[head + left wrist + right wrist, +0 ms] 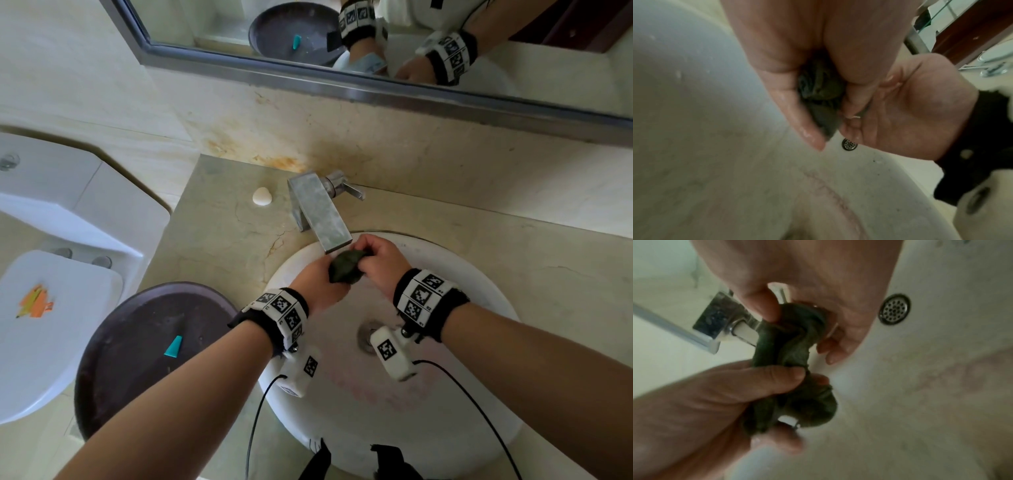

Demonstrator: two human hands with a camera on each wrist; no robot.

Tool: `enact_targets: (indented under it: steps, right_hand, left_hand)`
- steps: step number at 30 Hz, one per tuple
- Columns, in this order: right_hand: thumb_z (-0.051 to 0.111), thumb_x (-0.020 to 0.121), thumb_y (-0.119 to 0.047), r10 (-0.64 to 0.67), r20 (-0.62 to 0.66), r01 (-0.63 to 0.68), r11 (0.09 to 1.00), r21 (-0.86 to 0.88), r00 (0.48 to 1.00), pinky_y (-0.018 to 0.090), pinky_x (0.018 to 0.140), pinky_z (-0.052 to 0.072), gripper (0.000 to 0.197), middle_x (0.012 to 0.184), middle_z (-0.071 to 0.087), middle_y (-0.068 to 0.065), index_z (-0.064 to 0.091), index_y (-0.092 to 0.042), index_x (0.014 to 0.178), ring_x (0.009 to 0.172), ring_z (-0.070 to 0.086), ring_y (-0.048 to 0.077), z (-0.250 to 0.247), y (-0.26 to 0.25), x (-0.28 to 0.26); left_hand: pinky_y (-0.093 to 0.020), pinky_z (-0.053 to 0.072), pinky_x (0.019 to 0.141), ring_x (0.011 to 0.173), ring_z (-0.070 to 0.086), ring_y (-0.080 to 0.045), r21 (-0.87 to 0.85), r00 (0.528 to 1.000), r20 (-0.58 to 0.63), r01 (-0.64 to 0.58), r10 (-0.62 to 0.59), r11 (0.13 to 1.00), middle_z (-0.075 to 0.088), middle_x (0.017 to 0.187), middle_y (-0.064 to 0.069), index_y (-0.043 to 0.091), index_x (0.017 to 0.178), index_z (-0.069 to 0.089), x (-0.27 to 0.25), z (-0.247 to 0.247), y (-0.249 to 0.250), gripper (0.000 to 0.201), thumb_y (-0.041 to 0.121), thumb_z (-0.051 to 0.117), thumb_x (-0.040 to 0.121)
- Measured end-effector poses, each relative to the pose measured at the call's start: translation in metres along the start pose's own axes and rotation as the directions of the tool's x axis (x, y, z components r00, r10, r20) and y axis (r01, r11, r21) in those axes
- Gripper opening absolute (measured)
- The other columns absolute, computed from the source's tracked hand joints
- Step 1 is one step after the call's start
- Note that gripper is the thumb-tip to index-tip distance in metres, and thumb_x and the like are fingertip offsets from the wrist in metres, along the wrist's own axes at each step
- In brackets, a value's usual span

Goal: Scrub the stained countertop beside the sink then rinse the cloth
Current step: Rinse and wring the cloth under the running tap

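A wet, twisted dark green cloth (346, 269) hangs over the white sink (479, 274), just below the faucet spout (322, 212). My left hand (320, 282) grips its near end and my right hand (375, 258) grips its far end, fingers curled round it. In the left wrist view, my left hand (789, 78) squeezes the cloth (818, 92), with my right hand (910, 113) close beside it. In the right wrist view, my right hand (818, 288) and my left hand (725, 399) wring the cloth (789, 345). I cannot tell whether water runs.
The beige countertop (219, 240) left of the sink has rust-coloured stains (284, 161) by the back wall and a small white shell-like piece (262, 197). A dark round tray (137, 359) holds a teal piece (173, 346). A toilet (51, 274) stands far left, a mirror (205, 20) above.
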State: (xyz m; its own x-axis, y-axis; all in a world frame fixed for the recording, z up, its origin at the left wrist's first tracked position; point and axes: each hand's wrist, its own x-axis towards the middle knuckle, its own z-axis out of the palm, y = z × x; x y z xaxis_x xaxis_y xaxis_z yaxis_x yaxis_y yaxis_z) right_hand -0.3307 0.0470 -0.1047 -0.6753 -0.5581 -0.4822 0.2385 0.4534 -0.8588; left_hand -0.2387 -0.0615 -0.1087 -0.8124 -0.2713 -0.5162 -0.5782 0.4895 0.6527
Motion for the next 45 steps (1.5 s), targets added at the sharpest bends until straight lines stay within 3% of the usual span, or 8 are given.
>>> enact_targets:
  steps: [3, 6, 13, 20, 26, 31, 40, 45]
  right_hand:
    - [0.051, 0.091, -0.028, 0.13, 0.056, -0.123, 0.985, -0.122, 0.99, 0.045, 0.078, 0.052, 0.013, 0.094, 0.061, 0.011, 0.056, -0.016, 0.088, 0.091, 0.059, 0.03, 0.001, -0.004, -0.002]
    - [0.051, 0.084, -0.065, 0.192, -0.001, -0.181, 0.922, -0.342, 0.981, 0.03, 0.06, 0.05, 0.051, 0.098, 0.063, 0.003, 0.048, -0.021, 0.11, 0.082, 0.063, 0.019, 0.006, -0.001, -0.003]
    - [0.064, 0.088, -0.007, 0.147, -0.046, -0.147, 0.989, 0.021, 0.988, 0.038, 0.08, 0.06, 0.014, 0.108, 0.068, 0.011, 0.064, -0.013, 0.101, 0.096, 0.068, 0.024, 0.01, 0.001, 0.007]
    - [0.052, 0.079, 0.021, 0.055, -0.003, -0.053, 0.979, 0.196, 0.999, 0.044, 0.087, 0.057, 0.042, 0.105, 0.07, 0.013, 0.064, -0.014, 0.099, 0.102, 0.067, 0.029, 0.013, -0.001, 0.007]
    - [0.04, 0.078, 0.017, 0.058, 0.051, -0.066, 0.982, 0.176, 0.997, 0.043, 0.096, 0.052, 0.049, 0.104, 0.069, 0.015, 0.068, -0.02, 0.095, 0.106, 0.063, 0.03, 0.012, 0.0, 0.006]
    - [0.054, 0.09, -0.044, -0.085, 0.097, 0.11, 0.951, -0.29, 0.992, 0.032, 0.09, 0.05, 0.035, 0.111, 0.065, -0.001, 0.057, -0.021, 0.117, 0.103, 0.062, 0.015, 0.011, 0.0, 0.006]
    - [0.035, 0.101, -0.025, -0.07, 0.175, 0.128, 0.928, -0.35, 0.982, 0.048, 0.082, 0.056, 0.031, 0.098, 0.063, 0.01, 0.04, -0.014, 0.13, 0.083, 0.062, 0.021, 0.018, 0.001, 0.01]
    - [0.033, 0.102, -0.023, -0.067, 0.194, 0.14, 0.907, -0.398, 0.979, 0.031, 0.069, 0.05, 0.033, 0.095, 0.061, 0.007, 0.039, -0.013, 0.133, 0.078, 0.058, 0.014, 0.016, 0.001, 0.011]
  left_hand:
    - [-0.036, 0.058, 0.056, 0.059, 0.065, -0.023, -0.017, 0.999, -0.037, 0.01, -0.011, 1.0, 0.068, 0.069, -0.008, 0.017, 0.08, 0.059, 0.003, 0.005, -0.003, 0.007, 0.011, 0.057, 0.082]
    - [-0.023, 0.05, 0.059, 0.072, 0.065, -0.013, 0.104, 0.989, -0.15, 0.004, 0.011, 0.995, 0.06, 0.073, 0.009, 0.027, 0.089, 0.057, 0.012, 0.004, -0.009, 0.016, 0.031, 0.05, 0.076]
    - [-0.014, 0.048, 0.071, 0.086, 0.061, -0.006, -0.021, 0.968, -0.239, -0.08, 0.072, 0.997, 0.061, 0.098, 0.01, 0.025, 0.11, 0.059, 0.008, 0.01, -0.011, 0.042, 0.025, 0.064, 0.069]
    - [-0.022, 0.047, 0.076, 0.094, 0.063, -0.018, 0.237, 0.976, -0.193, -0.056, 0.103, 0.97, 0.066, 0.105, 0.0, 0.024, 0.113, 0.06, 0.007, 0.001, -0.003, 0.035, 0.023, 0.06, 0.078]
    - [-0.031, 0.053, 0.074, 0.091, 0.066, -0.03, 0.268, 0.986, -0.121, -0.081, 0.117, 0.96, 0.068, 0.099, -0.01, 0.013, 0.101, 0.062, 0.004, -0.001, 0.006, 0.019, 0.009, 0.05, 0.088]
    - [-0.028, 0.05, 0.064, 0.081, 0.067, -0.025, 0.268, 0.975, -0.17, -0.091, 0.14, 0.959, 0.065, 0.087, -0.005, 0.015, 0.1, 0.061, 0.008, -0.003, -0.002, 0.018, 0.01, 0.048, 0.09]
    - [-0.03, 0.039, 0.101, 0.121, 0.053, -0.027, 0.442, 0.983, -0.087, -0.109, 0.163, 0.89, 0.057, 0.13, -0.013, 0.006, 0.129, 0.055, 0.024, 0.005, -0.004, 0.033, 0.02, 0.044, 0.101]
    - [-0.034, 0.04, 0.103, 0.119, 0.054, -0.029, 0.413, 0.994, -0.048, -0.074, 0.103, 0.908, 0.06, 0.126, -0.016, 0.005, 0.125, 0.057, 0.021, 0.007, 0.001, 0.032, 0.018, 0.04, 0.102]
